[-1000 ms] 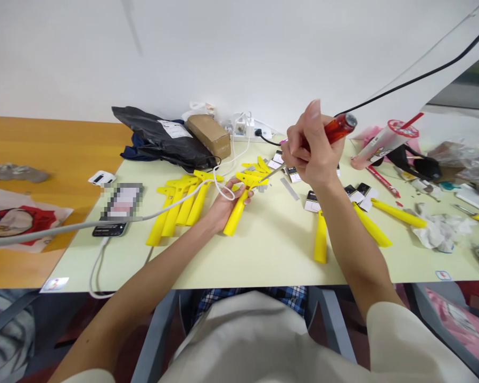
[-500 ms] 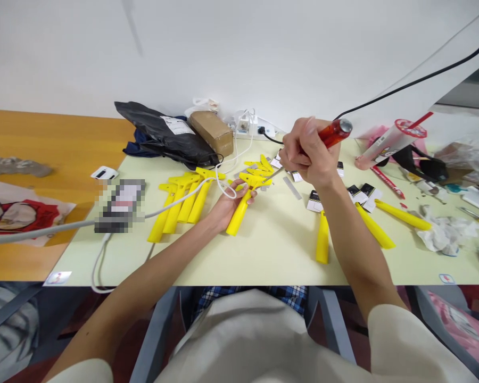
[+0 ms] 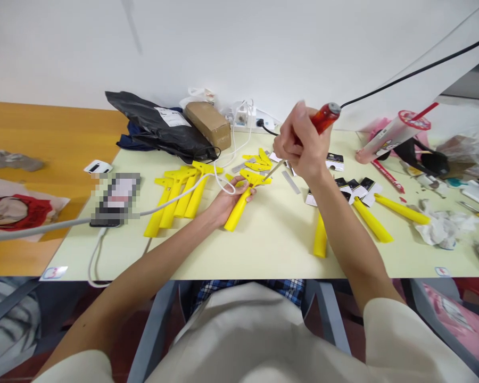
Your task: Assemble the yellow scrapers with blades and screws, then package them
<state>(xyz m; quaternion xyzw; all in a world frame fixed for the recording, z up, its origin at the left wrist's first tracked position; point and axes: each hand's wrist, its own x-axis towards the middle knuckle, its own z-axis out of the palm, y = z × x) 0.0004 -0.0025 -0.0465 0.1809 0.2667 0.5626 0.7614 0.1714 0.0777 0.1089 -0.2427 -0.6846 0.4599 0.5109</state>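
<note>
My left hand (image 3: 228,205) is closed around a yellow T-shaped scraper (image 3: 237,214), its handle pointing toward me. My right hand (image 3: 303,139) grips a screwdriver (image 3: 326,117) by its translucent red handle, the butt end up. The thin metal shaft slants down to the left, and its tip meets the scraper's head. Left of my left hand lies a row of similar yellow scrapers (image 3: 175,199). Just behind the held one are loose yellow head pieces (image 3: 257,162) and flat grey metal strips (image 3: 291,182).
Yellow handles (image 3: 373,219) and black-and-white cards (image 3: 335,161) lie around my right forearm. A phone (image 3: 120,197) sits at left; its white cable (image 3: 171,201) crosses near my left hand. Behind are a black plastic parcel (image 3: 159,127), a cardboard box (image 3: 209,125) and a power strip (image 3: 243,117). A cup (image 3: 395,135) stands at right.
The whole view has shifted slightly. My right hand and the screwdriver have moved a little left, with the tip still at the scraper's head. My left hand keeps its hold.
</note>
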